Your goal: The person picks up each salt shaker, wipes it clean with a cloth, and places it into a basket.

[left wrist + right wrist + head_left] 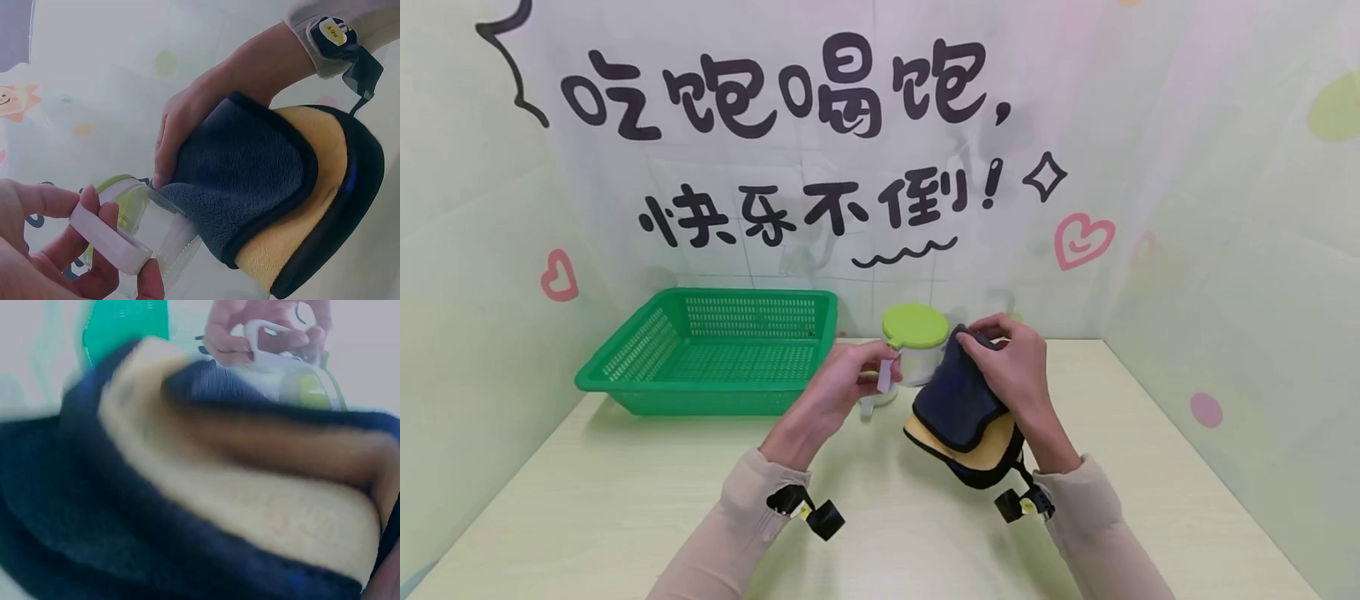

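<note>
A clear jar (917, 367) with a green lid (915, 325) and a white handle (109, 239) is held up off the table. The fingers of my left hand (853, 371) curl round that handle. A two-sided cloth (958, 396), navy on one face and yellow on the other with dark edging, hangs from my right hand (1017, 367), pinched between thumb and fingers. In the left wrist view the cloth's navy corner lies against the jar's side. The cloth fills most of the right wrist view, blurred, and hides much of the right hand there.
A green perforated plastic basket (700, 400) stands at the back left. Behind and below my left hand, a second handled container (880, 396) stands on the pale table (880, 542), partly hidden. A printed backdrop closes off the back and both sides.
</note>
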Action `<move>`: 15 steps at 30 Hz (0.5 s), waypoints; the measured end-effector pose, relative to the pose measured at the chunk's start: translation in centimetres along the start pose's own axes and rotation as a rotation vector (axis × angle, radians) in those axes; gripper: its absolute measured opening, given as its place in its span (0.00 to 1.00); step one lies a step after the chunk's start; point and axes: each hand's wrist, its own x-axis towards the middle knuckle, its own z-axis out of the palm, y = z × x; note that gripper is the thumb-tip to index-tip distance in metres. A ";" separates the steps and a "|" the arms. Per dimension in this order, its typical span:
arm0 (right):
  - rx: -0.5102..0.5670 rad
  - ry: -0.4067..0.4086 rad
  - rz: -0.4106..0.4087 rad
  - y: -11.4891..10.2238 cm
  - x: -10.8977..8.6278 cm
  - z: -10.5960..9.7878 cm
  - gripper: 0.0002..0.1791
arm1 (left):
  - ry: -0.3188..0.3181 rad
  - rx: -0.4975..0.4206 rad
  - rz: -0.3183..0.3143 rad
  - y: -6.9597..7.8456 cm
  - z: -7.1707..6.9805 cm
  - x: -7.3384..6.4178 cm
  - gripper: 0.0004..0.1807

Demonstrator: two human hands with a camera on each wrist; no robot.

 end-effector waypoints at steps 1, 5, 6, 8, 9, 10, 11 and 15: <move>-0.003 0.018 0.007 -0.1 -0.1 0.0 0.11 | -0.003 0.003 0.004 0.0 0.1 0.0 0.12; 0.045 -0.023 0.047 -0.6 -0.3 0.0 0.14 | 0.015 -0.002 0.016 -0.1 0.3 0.1 0.11; 0.071 -0.058 0.066 -0.9 -0.4 0.0 0.14 | 0.028 -0.012 0.018 -0.1 0.4 0.1 0.10; 0.116 -0.137 0.092 -1.5 -0.6 -0.1 0.17 | 0.053 -0.027 0.016 0.0 0.4 0.2 0.11; 0.137 -0.172 0.096 -1.8 -0.6 -0.1 0.19 | 0.065 -0.035 0.016 0.0 0.3 0.2 0.11; 0.150 -0.202 0.091 -2.0 -0.7 -0.1 0.21 | 0.074 -0.043 0.015 0.0 0.3 0.2 0.11; 0.159 -0.223 0.082 -2.3 -0.8 0.0 0.24 | 0.082 -0.048 0.013 0.0 0.3 0.2 0.11; 0.215 -0.223 0.049 -2.5 -1.0 0.6 0.28 | 0.099 -0.035 0.016 0.1 0.1 0.2 0.12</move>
